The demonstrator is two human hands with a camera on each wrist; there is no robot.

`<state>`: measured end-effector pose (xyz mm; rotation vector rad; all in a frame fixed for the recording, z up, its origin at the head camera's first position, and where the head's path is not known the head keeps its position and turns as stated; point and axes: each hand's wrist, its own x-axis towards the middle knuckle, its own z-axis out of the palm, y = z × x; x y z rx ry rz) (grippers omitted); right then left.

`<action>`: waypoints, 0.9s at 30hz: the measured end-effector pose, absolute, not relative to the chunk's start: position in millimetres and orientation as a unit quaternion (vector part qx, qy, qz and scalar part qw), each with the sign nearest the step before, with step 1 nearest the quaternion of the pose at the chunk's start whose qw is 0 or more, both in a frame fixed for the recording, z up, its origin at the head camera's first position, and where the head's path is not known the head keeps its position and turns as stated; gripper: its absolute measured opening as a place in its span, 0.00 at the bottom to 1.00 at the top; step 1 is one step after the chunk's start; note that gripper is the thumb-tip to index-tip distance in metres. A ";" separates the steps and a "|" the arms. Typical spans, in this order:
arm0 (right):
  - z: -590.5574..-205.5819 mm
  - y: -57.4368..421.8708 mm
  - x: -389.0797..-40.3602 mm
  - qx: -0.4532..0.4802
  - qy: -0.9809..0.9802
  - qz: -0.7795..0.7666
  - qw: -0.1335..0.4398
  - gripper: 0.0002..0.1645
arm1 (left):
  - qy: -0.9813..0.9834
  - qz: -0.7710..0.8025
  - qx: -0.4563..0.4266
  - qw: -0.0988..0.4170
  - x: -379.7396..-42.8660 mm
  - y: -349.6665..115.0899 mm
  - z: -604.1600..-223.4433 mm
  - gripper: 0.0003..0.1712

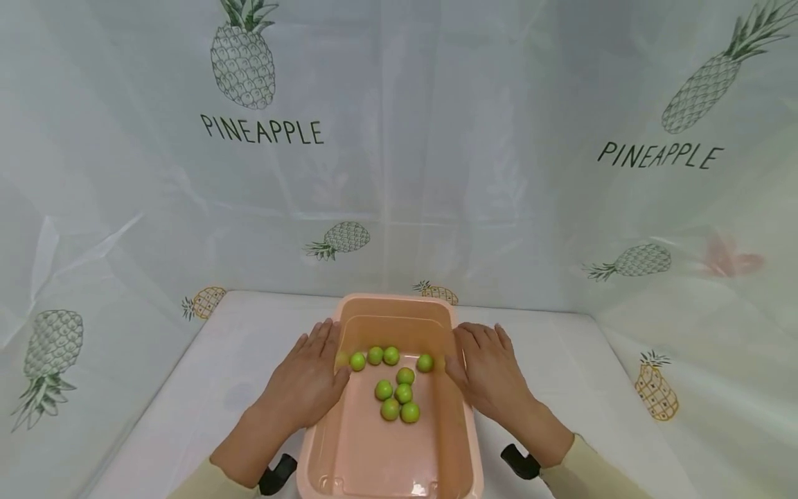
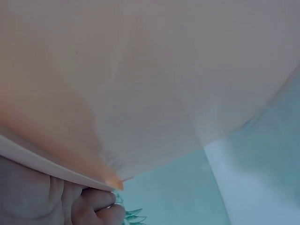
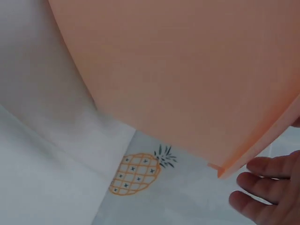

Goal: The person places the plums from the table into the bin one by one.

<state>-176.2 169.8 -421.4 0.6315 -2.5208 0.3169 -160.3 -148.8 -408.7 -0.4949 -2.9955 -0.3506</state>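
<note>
A pink plastic basin (image 1: pixel 386 457) sits on the table, with several small round green fruits (image 1: pixel 404 376) loose on its floor, mostly in its middle and far part. My left hand (image 1: pixel 308 378) rests on the basin's left rim, fingers straight and pointing away, thumb over the inner edge. On the opposite rim lies my right hand (image 1: pixel 492 371), its fingers extended and its thumb reaching inside. The left wrist view shows the palm (image 2: pixel 28 192) against the rim's underside. In the right wrist view, the loosely extended fingers (image 3: pixel 262 187) are beside the basin's outer wall (image 3: pixel 187 70).
A white table (image 1: pixel 206 388) lies under the basin. Behind it and at both sides hangs a pale curtain (image 1: pixel 436 173) printed with pineapples. Black straps (image 1: pixel 277 475) show at both wrists.
</note>
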 end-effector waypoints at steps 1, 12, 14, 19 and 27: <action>-423.1 171.8 -168.3 0.228 -0.936 0.121 0.238 0.25 | -0.979 -0.117 -0.161 0.040 -160.3 -148.8 -409.5 0.43; -422.9 186.1 -156.5 0.184 -0.963 0.127 0.147 0.39 | -0.976 -0.133 -0.168 0.030 -185.0 -137.7 -410.3 0.43; -423.4 188.7 -163.2 0.177 -0.966 0.124 0.143 0.40 | -0.977 -0.127 -0.169 0.023 -193.4 -133.8 -410.8 0.43; -427.0 190.7 -173.7 0.171 -0.969 0.119 0.135 0.43 | -0.982 -0.086 -0.170 0.002 -204.4 -130.0 -407.2 0.46; -425.6 184.0 -179.3 0.177 -0.970 0.089 0.140 0.44 | -0.987 -0.040 -0.157 -0.022 -207.3 -136.7 -399.2 0.51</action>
